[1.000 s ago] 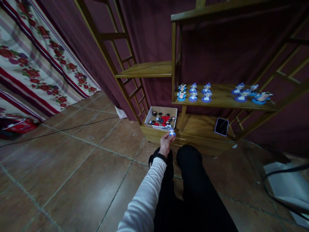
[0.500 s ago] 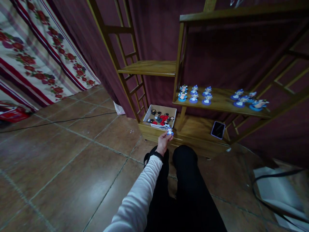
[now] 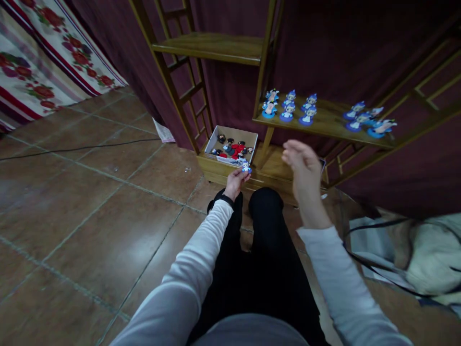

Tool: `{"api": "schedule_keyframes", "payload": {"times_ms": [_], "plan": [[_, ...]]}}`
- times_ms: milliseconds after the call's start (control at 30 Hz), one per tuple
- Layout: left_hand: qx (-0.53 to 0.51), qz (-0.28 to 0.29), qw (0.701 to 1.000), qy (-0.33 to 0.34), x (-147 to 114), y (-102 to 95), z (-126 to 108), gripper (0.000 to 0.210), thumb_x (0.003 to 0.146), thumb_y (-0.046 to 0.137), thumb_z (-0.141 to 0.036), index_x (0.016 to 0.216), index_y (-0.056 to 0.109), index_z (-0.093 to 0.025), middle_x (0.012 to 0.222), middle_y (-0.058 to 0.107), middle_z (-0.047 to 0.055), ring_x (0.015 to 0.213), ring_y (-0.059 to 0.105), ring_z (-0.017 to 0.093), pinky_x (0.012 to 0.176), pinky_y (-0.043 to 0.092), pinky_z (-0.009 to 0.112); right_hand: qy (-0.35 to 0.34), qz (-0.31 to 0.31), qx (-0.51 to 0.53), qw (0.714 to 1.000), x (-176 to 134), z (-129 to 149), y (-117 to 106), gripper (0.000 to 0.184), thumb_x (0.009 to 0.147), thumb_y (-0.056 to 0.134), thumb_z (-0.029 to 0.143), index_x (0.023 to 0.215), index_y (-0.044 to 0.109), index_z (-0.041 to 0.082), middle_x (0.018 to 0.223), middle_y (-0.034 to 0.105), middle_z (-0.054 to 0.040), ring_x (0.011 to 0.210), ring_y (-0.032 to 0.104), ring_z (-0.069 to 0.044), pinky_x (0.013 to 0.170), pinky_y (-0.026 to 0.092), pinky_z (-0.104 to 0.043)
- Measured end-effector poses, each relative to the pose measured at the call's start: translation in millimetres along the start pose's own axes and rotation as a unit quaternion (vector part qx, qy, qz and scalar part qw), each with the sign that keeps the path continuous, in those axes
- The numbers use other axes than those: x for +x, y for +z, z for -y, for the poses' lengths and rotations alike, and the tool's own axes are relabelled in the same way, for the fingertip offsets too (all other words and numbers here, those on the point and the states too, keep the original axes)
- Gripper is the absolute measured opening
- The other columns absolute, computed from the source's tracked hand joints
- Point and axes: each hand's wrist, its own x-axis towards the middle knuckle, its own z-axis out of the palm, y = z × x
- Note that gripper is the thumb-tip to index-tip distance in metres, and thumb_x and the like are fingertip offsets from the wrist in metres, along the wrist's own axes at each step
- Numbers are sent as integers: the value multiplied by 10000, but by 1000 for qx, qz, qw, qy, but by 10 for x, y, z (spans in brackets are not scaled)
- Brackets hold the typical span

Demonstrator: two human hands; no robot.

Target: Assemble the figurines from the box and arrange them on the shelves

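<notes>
My left hand (image 3: pixel 236 182) pinches a small blue-and-white toy figurine (image 3: pixel 246 167) by its base, just in front of the open cardboard box (image 3: pixel 213 139). Inside that box lie several red-and-black figurines (image 3: pixel 237 150). In front of the shelf unit, my right hand (image 3: pixel 305 180) is raised with its fingers loosely bent; I see nothing in it. Behind it and higher, the wooden shelf (image 3: pixel 326 115) carries a left cluster of blue-and-white figurines (image 3: pixel 288 111) and a right cluster of similar figurines (image 3: pixel 356 121).
An upper-left shelf (image 3: pixel 216 46) juts out above the box. A tablet-like device (image 3: pixel 322 165) is mostly hidden behind my right hand. A black cable (image 3: pixel 79 149) crosses the tiled floor at left. Bags with a dark strap (image 3: pixel 378 224) lie at right.
My right hand has come into view from the lower right and risen before the shelf unit. My left hand still holds the figurine. The view has tilted downward.
</notes>
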Motion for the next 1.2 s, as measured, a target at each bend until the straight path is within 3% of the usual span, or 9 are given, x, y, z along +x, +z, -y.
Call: {"api": "schedule_keyframes", "payload": {"times_ms": [167,267,367,567,767,1033,1200], "plan": [[5,12,1000,-5,-12,1,0,329,591,753,-108,902,645,-101,795,691,71,731,651,142,829,473,327,148,-30,-14,988,-190,-690,279,301,771,542,343,1017,627,193,1035,663,-59,948,598,-174,887,454,-373],[13,17,1000,-3,-18,17,-15,348,579,762,-123,905,642,-106,800,691,72,733,647,137,822,470,318,192,-20,-21,981,-201,-1067,436,324,757,534,318,1040,623,191,1091,649,-66,1006,585,-181,949,413,-375],[21,21,1000,-5,-21,32,-24,368,562,774,-141,905,643,-115,794,692,63,726,641,128,815,471,308,230,-13,-11,973,-207,-1252,524,338,729,555,314,1034,629,187,1114,643,-67,1031,580,-190,962,407,-361],[39,36,998,-17,-3,13,-33,388,550,782,-161,916,659,-120,816,695,66,722,639,130,787,484,293,273,34,80,958,-205,-1350,597,380,713,579,393,1029,630,189,1048,668,-63,901,632,-192,814,505,-339],[50,55,997,-31,26,7,-55,362,563,779,-188,904,680,-120,852,696,83,730,640,141,760,493,283,262,34,28,964,-179,-1451,611,368,698,589,419,974,662,188,911,701,-40,791,642,-175,752,521,-324],[92,65,993,-19,38,-8,-54,323,586,768,-236,876,689,-118,785,696,74,658,631,128,690,505,253,241,38,-35,969,-159,-1454,623,296,716,560,375,936,680,217,905,710,-27,842,644,-199,804,505,-349],[89,22,995,-41,22,7,-82,290,622,747,-308,826,663,-120,737,681,80,613,634,137,613,523,265,208,62,-58,974,-147,-1385,628,238,706,574,335,891,688,238,930,710,-21,922,631,-221,867,477,-367]]}}
